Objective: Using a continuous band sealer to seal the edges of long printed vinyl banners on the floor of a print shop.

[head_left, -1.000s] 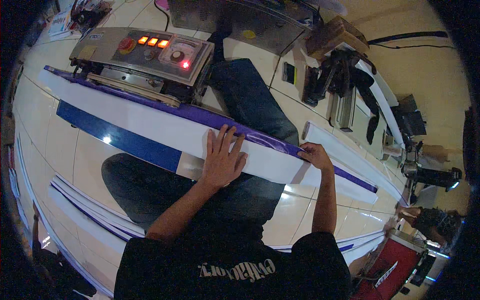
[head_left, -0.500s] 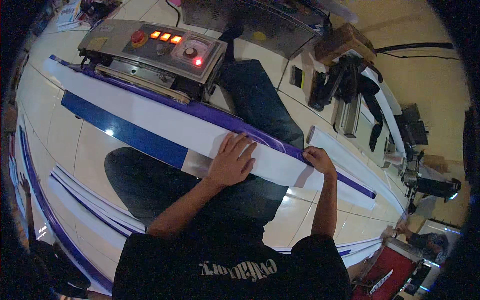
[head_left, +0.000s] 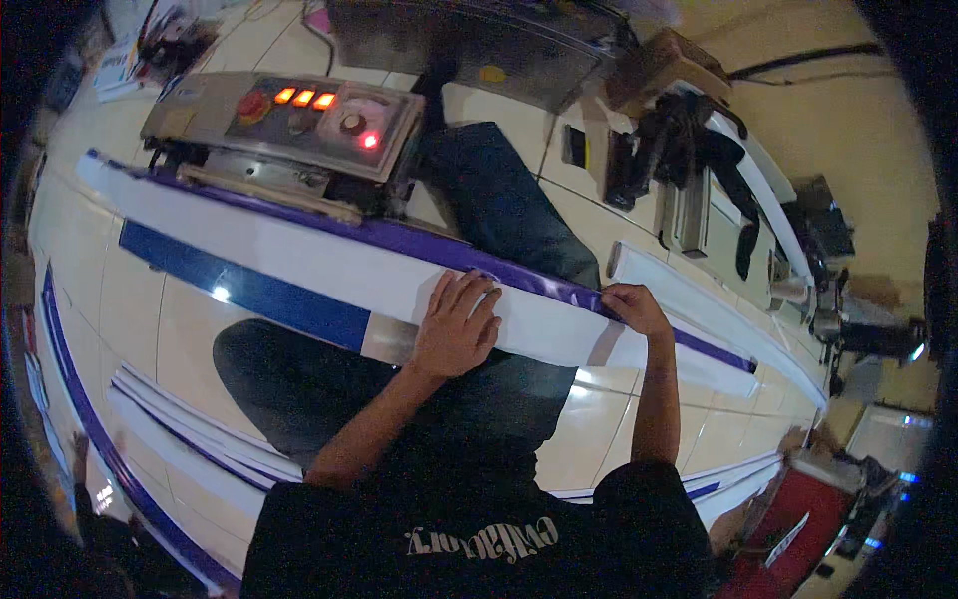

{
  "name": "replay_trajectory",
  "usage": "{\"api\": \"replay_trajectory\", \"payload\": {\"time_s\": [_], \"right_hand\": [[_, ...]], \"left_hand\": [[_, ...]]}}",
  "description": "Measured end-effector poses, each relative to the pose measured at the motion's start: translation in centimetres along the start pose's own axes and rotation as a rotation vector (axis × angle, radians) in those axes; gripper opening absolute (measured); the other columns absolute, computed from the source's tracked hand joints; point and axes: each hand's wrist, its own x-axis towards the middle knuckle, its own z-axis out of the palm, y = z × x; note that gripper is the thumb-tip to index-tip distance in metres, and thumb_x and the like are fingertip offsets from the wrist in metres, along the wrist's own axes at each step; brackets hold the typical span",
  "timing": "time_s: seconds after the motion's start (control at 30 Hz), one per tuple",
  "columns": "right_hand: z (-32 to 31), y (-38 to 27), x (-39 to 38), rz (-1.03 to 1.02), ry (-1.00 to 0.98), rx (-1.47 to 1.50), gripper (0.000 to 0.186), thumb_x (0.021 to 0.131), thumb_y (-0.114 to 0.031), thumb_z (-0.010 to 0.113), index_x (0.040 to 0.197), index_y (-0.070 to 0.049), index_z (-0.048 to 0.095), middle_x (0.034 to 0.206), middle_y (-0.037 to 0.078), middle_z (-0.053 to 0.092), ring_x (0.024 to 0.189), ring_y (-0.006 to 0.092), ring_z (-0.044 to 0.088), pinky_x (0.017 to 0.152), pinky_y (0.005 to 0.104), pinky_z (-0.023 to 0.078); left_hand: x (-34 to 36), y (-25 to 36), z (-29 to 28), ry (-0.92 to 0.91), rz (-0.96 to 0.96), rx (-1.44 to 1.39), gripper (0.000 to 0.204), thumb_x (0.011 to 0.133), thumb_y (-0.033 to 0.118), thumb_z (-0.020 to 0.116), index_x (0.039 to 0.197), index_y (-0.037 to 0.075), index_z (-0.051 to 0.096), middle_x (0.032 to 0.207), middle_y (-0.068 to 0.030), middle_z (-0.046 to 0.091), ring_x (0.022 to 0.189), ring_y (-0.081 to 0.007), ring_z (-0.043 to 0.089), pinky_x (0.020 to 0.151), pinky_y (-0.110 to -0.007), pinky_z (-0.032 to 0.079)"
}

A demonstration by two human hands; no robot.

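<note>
A long white sheet strip (head_left: 329, 268) with a purple band (head_left: 429, 241) along its far edge stretches across my lap. My left hand (head_left: 454, 329) lies flat on the white part, its fingertips reaching the purple band. Further right, my right hand (head_left: 639, 310) pinches the far edge at the purple band. Against the strip's far side on the left stands a band sealing machine (head_left: 269, 135) with a red knob, lit orange switches and a dial; the purple edge runs along its front. Under the strip's near side shows a long blue board (head_left: 244, 283).
More white and purple strips lie on the tiled floor at lower left (head_left: 185, 429) and lower right (head_left: 743, 479). A white roll (head_left: 689, 304) lies past my right hand. A cardboard box (head_left: 669, 72) and a black-handled device (head_left: 684, 150) stand at far right. Another person's arm (head_left: 82, 464) shows at left.
The whole view has shifted and tilted slightly, so the machine sits lower and further left. Both hands keep nearly the same places on the strip.
</note>
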Motion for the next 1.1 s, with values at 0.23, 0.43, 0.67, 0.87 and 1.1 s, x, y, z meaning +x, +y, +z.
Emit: {"api": "replay_trajectory", "payload": {"time_s": [0.23, 0.43, 0.67, 0.87, 1.1], "right_hand": [[-0.4, -0.8, -0.2, -0.083, 0.041, 0.102, 0.020, 0.087, -0.016, 0.069, 0.097, 0.001, 0.069, 0.084, 0.006, 0.070, 0.080, 0.0105, 0.060, 0.073, 0.0285, 0.051], [-0.3, -1.6, -0.8, -0.079, 0.043, 0.021, 0.016, 0.086, -0.013, 0.070, 0.095, 0.000, 0.070, 0.085, 0.005, 0.070, 0.082, 0.0092, 0.061, 0.077, 0.0273, 0.051], [0.1, -0.9, 0.9, -0.085, -0.004, 0.027, 0.018, 0.089, -0.019, 0.068, 0.091, -0.001, 0.071, 0.079, 0.004, 0.070, 0.072, 0.0084, 0.057, 0.067, 0.0270, 0.049], [0.5, -2.5, 1.2, 0.022, 0.016, -0.089, 0.019, 0.087, -0.021, 0.070, 0.089, -0.003, 0.072, 0.072, 0.004, 0.067, 0.067, 0.0078, 0.056, 0.063, 0.0262, 0.048], [0.2, -1.2, 0.1, -0.023, 0.045, 0.077, 0.018, 0.085, -0.017, 0.073, 0.090, 0.001, 0.071, 0.081, 0.004, 0.069, 0.075, 0.0098, 0.060, 0.069, 0.0276, 0.051]], "left_hand": [[0.1, 0.2, 0.0, 0.016, 0.037, 0.029, 0.040, 0.084, 0.021, 0.062, 0.119, 0.003, 0.058, 0.127, -0.0136, 0.052, 0.127, -0.0320, 0.043, 0.111, -0.054, 0.025], [0.4, 0.5, 0.0, -0.022, 0.000, 0.018, 0.039, 0.083, 0.021, 0.062, 0.118, 0.004, 0.059, 0.126, -0.0132, 0.053, 0.127, -0.0329, 0.043, 0.112, -0.054, 0.024], [0.2, 0.3, 0.3, 0.008, 0.018, 0.031, 0.039, 0.083, 0.020, 0.062, 0.118, 0.003, 0.058, 0.125, -0.0139, 0.053, 0.126, -0.0340, 0.045, 0.111, -0.055, 0.024], [0.2, 0.3, 0.1, 0.012, 0.011, 0.037, 0.040, 0.081, 0.019, 0.063, 0.118, 0.004, 0.057, 0.125, -0.0139, 0.053, 0.125, -0.0347, 0.046, 0.111, -0.056, 0.024], [0.2, 0.3, -0.1, 0.002, 0.008, 0.030, 0.039, 0.085, 0.022, 0.062, 0.118, 0.002, 0.059, 0.128, -0.0136, 0.052, 0.127, -0.0340, 0.043, 0.111, -0.055, 0.024]]}}
